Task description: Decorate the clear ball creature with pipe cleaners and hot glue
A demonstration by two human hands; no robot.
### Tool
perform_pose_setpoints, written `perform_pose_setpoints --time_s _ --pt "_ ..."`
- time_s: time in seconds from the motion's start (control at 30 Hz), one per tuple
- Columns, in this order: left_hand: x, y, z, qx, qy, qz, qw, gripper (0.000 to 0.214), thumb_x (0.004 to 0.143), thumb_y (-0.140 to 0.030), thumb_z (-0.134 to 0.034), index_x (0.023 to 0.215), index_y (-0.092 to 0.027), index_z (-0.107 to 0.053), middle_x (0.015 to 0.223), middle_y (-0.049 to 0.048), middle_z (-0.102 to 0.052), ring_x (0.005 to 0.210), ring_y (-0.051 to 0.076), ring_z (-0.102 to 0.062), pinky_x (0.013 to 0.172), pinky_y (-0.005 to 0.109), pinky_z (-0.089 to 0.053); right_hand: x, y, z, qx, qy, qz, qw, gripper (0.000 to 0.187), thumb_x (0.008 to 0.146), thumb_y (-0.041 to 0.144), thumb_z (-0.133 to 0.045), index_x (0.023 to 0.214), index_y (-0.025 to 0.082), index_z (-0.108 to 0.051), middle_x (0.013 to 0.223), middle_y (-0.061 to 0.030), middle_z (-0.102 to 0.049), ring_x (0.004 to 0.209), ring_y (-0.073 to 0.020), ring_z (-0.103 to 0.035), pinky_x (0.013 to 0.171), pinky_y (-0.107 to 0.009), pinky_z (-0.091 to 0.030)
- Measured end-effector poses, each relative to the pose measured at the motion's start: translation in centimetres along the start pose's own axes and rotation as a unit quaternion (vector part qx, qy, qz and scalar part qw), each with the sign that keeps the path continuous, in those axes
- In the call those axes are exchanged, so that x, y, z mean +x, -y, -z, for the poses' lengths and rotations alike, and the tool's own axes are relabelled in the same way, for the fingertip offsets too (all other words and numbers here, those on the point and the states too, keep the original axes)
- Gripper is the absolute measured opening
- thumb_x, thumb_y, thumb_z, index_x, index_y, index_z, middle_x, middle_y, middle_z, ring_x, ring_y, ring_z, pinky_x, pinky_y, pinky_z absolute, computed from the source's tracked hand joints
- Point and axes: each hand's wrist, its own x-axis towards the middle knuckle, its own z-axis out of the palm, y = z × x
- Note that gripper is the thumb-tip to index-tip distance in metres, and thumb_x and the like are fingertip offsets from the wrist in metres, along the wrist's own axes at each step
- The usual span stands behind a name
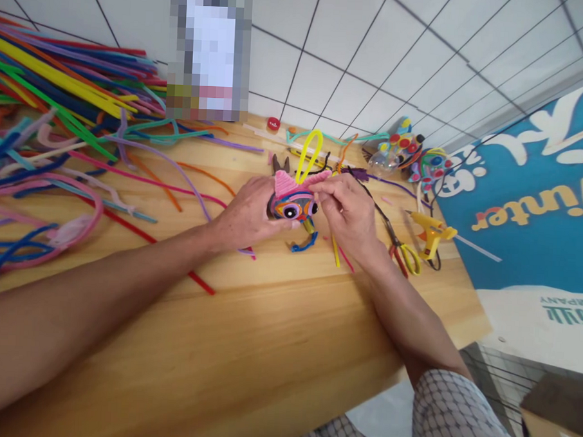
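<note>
Over the wooden table, my left hand (pixel 247 211) grips the side of a small animal-face ornament (pixel 299 197) made of pipe cleaners, its fingers and thumb wrapped round it. The ornament has pink ears, big black-and-white eyes with orange and purple rings, and a yellow loop (pixel 310 156) standing up on top. My right hand (pixel 348 211) has its fingers bent and pinched at the ornament's right side, by the pink ear. What lies between those fingertips is hidden. Just below the ornament shows a curled blue pipe cleaner (pixel 306 246).
Loose pipe cleaners (pixel 60 86) in many colours cover the table's left side. Pliers (pixel 280 164) lie behind my left hand. To the right are scissors (pixel 406 256), a yellow glue gun (pixel 430 232) and two decorated ornaments (pixel 405 145). A red cap (pixel 273 123) sits near the tiled wall.
</note>
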Motion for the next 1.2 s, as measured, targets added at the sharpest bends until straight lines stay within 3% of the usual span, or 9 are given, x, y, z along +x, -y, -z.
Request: perform_pose_setpoints --time_s 0.17,0.3,0.43,0.57,0.83,1.2 --pt "0.0 -0.1 0.0 -0.017 -0.003 0.003 1.0 0.054 0.088 -0.057 -0.083 0.128 -0.023 -0.069 0.122 0.0128 -0.076 0.115 0.036 -0.07 0.104 0.055 -0.055 -0.2 0.9 0.5 -0.013 -0.007 -0.031 0.999 0.018 0.108 0.02 -0.058 0.113 0.025 -0.074 0.107 -0.006 -0.078 0.095 -0.0212 -0.072 0.082 -0.039 -0.059" --pt "0.0 -0.7 0.2 -0.029 -0.004 0.009 1.0 0.061 0.087 -0.062 -0.082 0.131 -0.022 -0.068 0.128 0.0131 -0.075 0.12 0.037 -0.069 0.106 0.055 -0.055 -0.9 0.7 -0.2 -0.012 -0.009 -0.009 1.0 0.012 0.106 0.022 -0.061 0.112 0.024 -0.071 0.105 -0.0056 -0.077 0.096 -0.0212 -0.072 0.083 -0.039 -0.059" --pt "-0.1 -1.4 0.7 -0.048 0.014 0.015 0.999 0.048 0.104 -0.061 -0.057 0.13 -0.023 -0.07 0.126 0.0108 -0.077 0.122 0.033 -0.069 0.11 0.052 -0.054 -1.5 0.5 -0.9 -0.011 -0.011 -0.01 1.0 0.012 0.106 0.023 -0.061 0.115 0.025 -0.069 0.106 -0.0058 -0.076 0.093 -0.0211 -0.072 0.083 -0.04 -0.06" --pt "-0.2 -1.6 1.0 -0.065 0.002 0.029 0.997 0.051 0.112 -0.06 -0.039 0.125 -0.025 -0.074 0.127 0.0105 -0.077 0.125 0.031 -0.069 0.116 0.05 -0.052 -1.8 0.3 -1.2 -0.012 -0.032 -0.003 0.999 0.013 0.104 0.023 -0.064 0.116 0.025 -0.068 0.108 -0.0068 -0.075 0.093 -0.0215 -0.071 0.081 -0.04 -0.059" --pt "-0.2 -1.2 0.7 -0.067 -0.003 0.052 0.996 0.045 0.11 -0.053 -0.047 0.135 -0.025 -0.072 0.141 0.0098 -0.075 0.137 0.031 -0.065 0.124 0.051 -0.047 -2.2 -0.1 -1.5 -0.02 -0.031 -0.015 0.999 0.01 0.105 0.025 -0.063 0.113 0.025 -0.068 0.105 -0.0065 -0.076 0.092 -0.0216 -0.071 0.083 -0.04 -0.059" --pt "-0.3 -0.7 0.5 -0.061 -0.007 0.041 0.997 0.043 0.11 -0.05 -0.048 0.139 -0.026 -0.07 0.143 0.0107 -0.074 0.137 0.031 -0.065 0.123 0.054 -0.048 -2.3 -0.1 -1.5 -0.022 -0.061 0.0 0.998 0.02 0.102 0.023 -0.067 0.122 0.024 -0.067 0.116 -0.0107 -0.075 0.098 -0.0227 -0.074 0.085 -0.041 -0.063"
